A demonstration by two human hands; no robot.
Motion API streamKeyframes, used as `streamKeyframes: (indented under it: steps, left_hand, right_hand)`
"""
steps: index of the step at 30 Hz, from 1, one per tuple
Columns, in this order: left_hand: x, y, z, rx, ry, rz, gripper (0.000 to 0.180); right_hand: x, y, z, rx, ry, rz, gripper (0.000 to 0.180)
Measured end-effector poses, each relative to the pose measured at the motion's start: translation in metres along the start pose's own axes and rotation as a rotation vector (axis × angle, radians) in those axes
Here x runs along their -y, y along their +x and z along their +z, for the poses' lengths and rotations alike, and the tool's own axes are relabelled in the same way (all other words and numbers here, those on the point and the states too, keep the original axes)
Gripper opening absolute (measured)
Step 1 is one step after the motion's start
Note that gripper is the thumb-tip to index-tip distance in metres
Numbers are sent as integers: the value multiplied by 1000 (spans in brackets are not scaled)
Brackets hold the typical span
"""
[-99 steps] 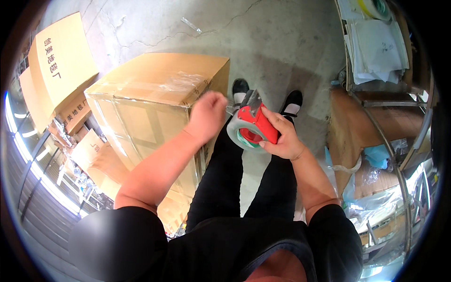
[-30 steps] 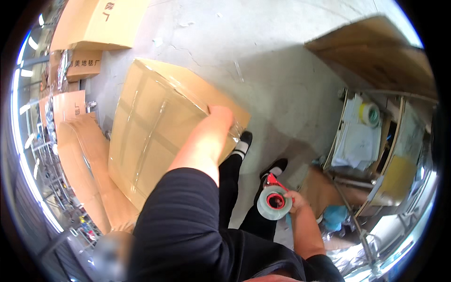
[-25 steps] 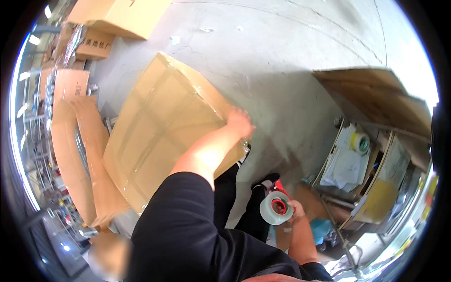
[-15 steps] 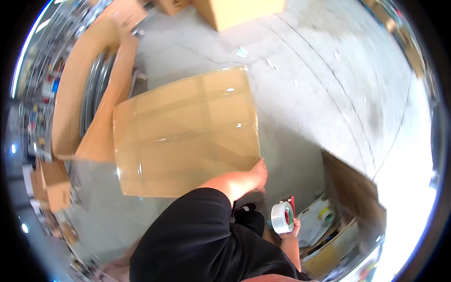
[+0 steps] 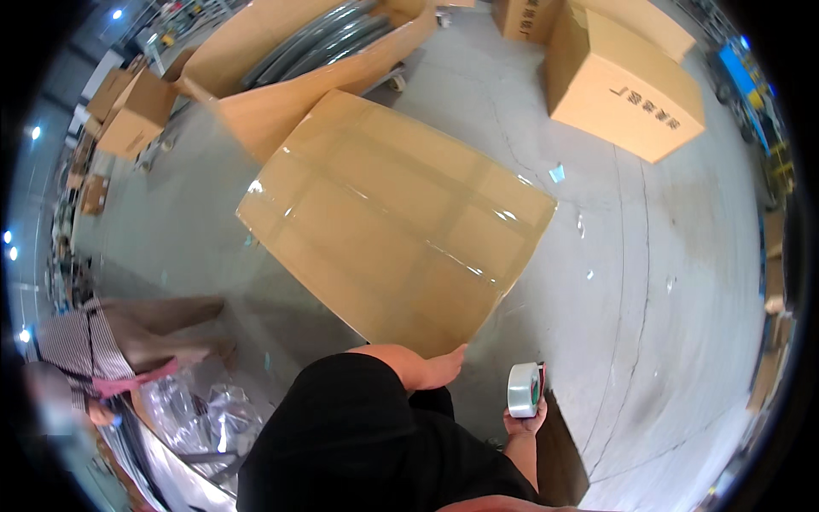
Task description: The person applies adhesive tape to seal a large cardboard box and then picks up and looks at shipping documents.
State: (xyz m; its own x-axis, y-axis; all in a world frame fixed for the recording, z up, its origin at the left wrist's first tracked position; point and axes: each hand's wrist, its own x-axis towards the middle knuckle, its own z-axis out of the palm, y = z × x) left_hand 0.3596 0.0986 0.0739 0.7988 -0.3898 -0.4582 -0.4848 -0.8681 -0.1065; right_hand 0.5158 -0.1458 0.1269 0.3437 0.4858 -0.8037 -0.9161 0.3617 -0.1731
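A large flat-topped cardboard box [image 5: 375, 205] fills the middle of the head view, with strips of clear tape running across its top. At the box's near corner is my left hand [image 5: 445, 367], its fingers closed at the edge and partly hidden. To the right of it and apart from the box, my right hand [image 5: 526, 420] grips a tape dispenser [image 5: 543, 375]. A wide roll of clear packing tape [image 5: 522, 390] sits on the dispenser and faces me.
An open carton [image 5: 294, 107] with dark curved tubes stands beyond the box. More cartons [image 5: 627, 90] are at the far right. At the lower left a co-worker [image 5: 141, 346] bends beside clear plastic wrap [image 5: 200, 418]. A brown board [image 5: 563, 456] is near my right forearm.
My view has turned left, so the box and carton appear swung clockwise. The co-worker has come into sight. My left hand remains at the box and my right still holds the dispenser.
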Motion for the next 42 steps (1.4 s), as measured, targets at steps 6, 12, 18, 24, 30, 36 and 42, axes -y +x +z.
streamKeyframes:
  steps: [6, 12, 18, 24, 30, 36, 42]
  left_hand:
    - [88, -10, -113, 40, -350, 261, 44]
    - [210, -77, -277, -94, -440, 151, 50]
    - [298, -198, -358, -412, -437, -109, 60]
    - [296, -322, -335, -247, -395, -513, 69]
    - [277, -420, -235, -241, -457, -640, 70]
    - [256, -508, -135, -808, -1020, -1218, 83]
    - [245, -563, -102, -875, -836, -1698, 85]
  right_hand:
    - [62, 7, 26, -18, 43, -135, 48]
    - [97, 12, 84, 65, 140, -224, 37]
    - [96, -11, 96, 74, 312, -250, 44]
    - [82, 2, 85, 173, 294, -222, 57]
    - [46, 34, 158, 365, -16, -205, 80]
    - [-23, 76, 242, 280, -117, -156, 82]
    - [-114, 80, 331, 595, -122, 60, 69]
